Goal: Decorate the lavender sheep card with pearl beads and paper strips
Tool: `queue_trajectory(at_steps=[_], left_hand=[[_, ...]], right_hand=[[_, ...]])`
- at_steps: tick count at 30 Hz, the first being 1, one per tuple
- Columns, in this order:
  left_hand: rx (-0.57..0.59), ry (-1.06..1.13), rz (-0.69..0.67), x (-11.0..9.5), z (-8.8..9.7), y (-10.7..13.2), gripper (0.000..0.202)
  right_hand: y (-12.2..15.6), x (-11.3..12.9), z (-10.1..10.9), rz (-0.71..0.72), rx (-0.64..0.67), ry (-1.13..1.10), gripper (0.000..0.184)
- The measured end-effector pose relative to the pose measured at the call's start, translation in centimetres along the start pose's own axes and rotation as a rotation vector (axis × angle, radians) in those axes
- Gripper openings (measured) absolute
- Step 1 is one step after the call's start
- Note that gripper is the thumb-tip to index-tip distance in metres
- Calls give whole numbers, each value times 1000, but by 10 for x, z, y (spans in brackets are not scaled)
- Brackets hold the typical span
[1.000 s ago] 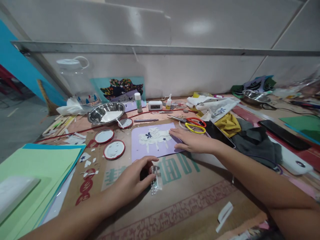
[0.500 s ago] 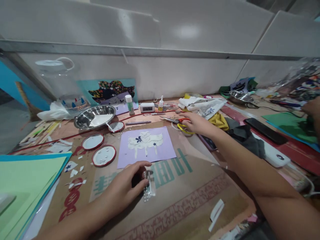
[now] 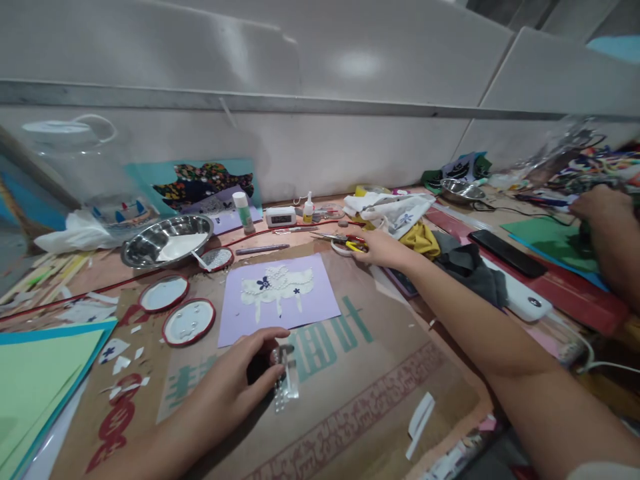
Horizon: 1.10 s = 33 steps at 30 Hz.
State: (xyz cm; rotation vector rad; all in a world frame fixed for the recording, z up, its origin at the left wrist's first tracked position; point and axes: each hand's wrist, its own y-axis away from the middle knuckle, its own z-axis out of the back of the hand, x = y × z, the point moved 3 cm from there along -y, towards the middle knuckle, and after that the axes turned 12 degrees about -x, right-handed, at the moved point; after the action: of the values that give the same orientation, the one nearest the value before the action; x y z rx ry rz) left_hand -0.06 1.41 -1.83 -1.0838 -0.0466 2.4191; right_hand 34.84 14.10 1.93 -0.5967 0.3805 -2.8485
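Note:
My left hand [image 3: 245,367] is closed, thumb and fingers pinching a small clear plastic strip of pearl beads [image 3: 287,388] just above the cardboard. Farther off, my right hand [image 3: 383,248] has its fingers around the red and yellow handles of a pair of scissors [image 3: 329,237], whose blades point left. Between the hands lies a purple sheet [image 3: 320,308] bearing a white cloud-like cutout [image 3: 300,283] trimmed with beads and dark blue flowers. Left of that sheet are red-rimmed lids [image 3: 213,321], one with a few beads on it.
A steel bowl [image 3: 131,252] with white contents stands at the back left, near a glue stick [image 3: 243,212] and a small glue bottle [image 3: 307,210]. Green and blue papers [image 3: 45,367] lie at the left. Fabric scraps [image 3: 423,237] and a phone [image 3: 507,253] sit right. Another person's hand [image 3: 605,207] is at far right.
The view has turned slightly right, so most things sit farther left. My right hand has closed in over the scissors' handles. My left hand still pinches the bead strip.

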Motion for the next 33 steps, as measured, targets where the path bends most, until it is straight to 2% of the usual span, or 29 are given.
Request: queue_trajectory(at_steps=[4,8,11,14,17,22,26,29,31,33], left_hand=[[-12,-15,-11,3,-1,1,37],[-24,-18,4,4,-1,0,36],[-19,-28,-5,2,-1,-2,35],[-34,-38,-26,0,1,-2,35],[-47,-42,-32,1,1,-1,35],[-48,-24,-32,4,0,0,35],[-35,-1,-20,4,-1,1,35],[-21,13,-20,3,-1,0,35],[-15,23,-9,3,-1,0,35],[4,31,4,4,-3,0,36]], right_hand=[[-7,-6,8,-95,-91,-61,46],[-11,-10,26,-166,-209,-104,50],[-10,-5,32,-160,-225,-130,50],[-9,7,23,-103,-187,-95,47],[-5,20,2,-39,-129,-53,47],[3,24,-29,5,-95,59,61],[6,25,-28,24,-99,123,64],[8,37,-21,134,-90,127,61],[11,47,-21,171,-51,72,59],[13,57,-28,123,-10,-39,57]])
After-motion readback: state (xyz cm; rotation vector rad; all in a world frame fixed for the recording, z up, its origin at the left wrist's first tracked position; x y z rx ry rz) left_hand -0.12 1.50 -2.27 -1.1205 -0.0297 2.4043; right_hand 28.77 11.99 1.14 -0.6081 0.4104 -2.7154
